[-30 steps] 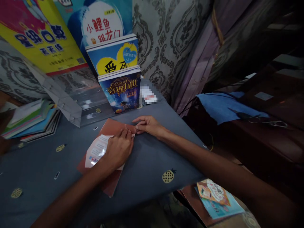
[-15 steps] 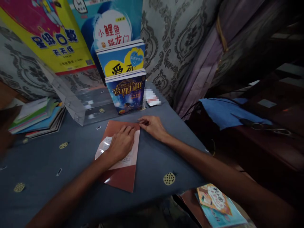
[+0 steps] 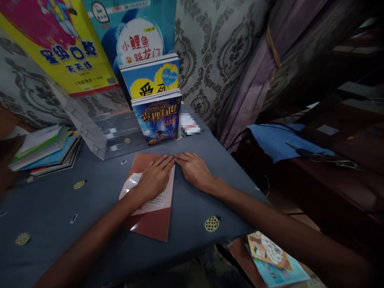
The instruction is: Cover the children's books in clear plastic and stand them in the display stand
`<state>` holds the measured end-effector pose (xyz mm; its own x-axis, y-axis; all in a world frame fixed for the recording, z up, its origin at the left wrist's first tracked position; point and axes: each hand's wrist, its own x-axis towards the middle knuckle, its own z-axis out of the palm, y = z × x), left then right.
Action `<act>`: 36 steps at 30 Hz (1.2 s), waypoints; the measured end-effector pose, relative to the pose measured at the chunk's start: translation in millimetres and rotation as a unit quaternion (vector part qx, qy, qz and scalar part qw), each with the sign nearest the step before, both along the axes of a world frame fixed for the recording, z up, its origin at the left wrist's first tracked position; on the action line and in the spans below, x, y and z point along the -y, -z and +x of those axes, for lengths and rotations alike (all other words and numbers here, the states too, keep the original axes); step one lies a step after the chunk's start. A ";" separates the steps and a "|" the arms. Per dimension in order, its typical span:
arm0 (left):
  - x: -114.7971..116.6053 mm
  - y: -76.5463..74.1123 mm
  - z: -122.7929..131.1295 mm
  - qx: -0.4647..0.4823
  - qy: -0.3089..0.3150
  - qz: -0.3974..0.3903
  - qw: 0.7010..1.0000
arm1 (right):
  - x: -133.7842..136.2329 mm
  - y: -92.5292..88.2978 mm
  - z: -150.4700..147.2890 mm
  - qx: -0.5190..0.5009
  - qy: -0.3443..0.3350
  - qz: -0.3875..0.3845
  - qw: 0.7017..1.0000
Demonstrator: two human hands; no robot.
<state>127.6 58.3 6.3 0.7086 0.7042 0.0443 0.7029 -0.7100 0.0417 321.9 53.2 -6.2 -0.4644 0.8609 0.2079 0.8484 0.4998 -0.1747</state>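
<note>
A thin reddish-brown and pink book (image 3: 153, 228) with a glossy cover lies on the grey tablecloth (image 3: 102, 224). Across its upper part rests my left hand (image 3: 155, 178), palm down, fingers stretched out toward the top right corner. My right hand (image 3: 194, 170) lies beside the book's right edge, its fingers extended and their tips at that same corner, close to the left fingertips. Neither hand is wrapped round anything. The underside of both hands is hidden.
Behind the book, a clear acrylic rack (image 3: 99, 146) holds upright books, a dark blue one (image 3: 157, 120) in front. A stack of books (image 3: 45, 150) lies at the left. Scissors (image 3: 316, 157) lie on blue cloth (image 3: 279, 142) at the right. More books (image 3: 276, 264) sit below the table edge.
My right hand has turned palm down and flattened, its fingers stretching out from a pinch at the book's corner. The left hand stays on the cover, its fingers a little straighter.
</note>
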 end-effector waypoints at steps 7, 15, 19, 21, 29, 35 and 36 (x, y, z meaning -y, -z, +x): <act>-0.1 1.9 0.5 0.008 0.003 0.010 1.000 | 1.5 -3.9 -1.3 0.045 -0.007 0.013 0.999; 0.2 5.8 -1.3 0.017 0.014 0.023 0.999 | 1.5 1.1 -1.5 0.045 -0.007 0.032 0.998; 0.5 6.4 -2.1 0.028 0.008 0.024 0.999 | 1.0 2.6 -1.5 0.039 -0.007 0.036 0.999; 1.1 6.1 -2.6 0.034 0.006 0.020 0.999 | 1.1 2.8 -1.6 0.034 -0.004 0.037 0.999; 2.6 8.4 -4.5 0.068 -0.031 0.006 0.997 | 2.0 6.7 -3.1 -0.003 -0.037 0.053 0.998; 2.5 5.8 -4.7 0.069 -0.029 -0.002 0.997 | 3.6 7.6 -3.5 0.001 -0.028 0.047 0.998; 2.8 4.4 -4.8 0.067 -0.031 -0.002 0.997 | 4.0 7.7 -3.6 0.000 -0.026 0.046 0.999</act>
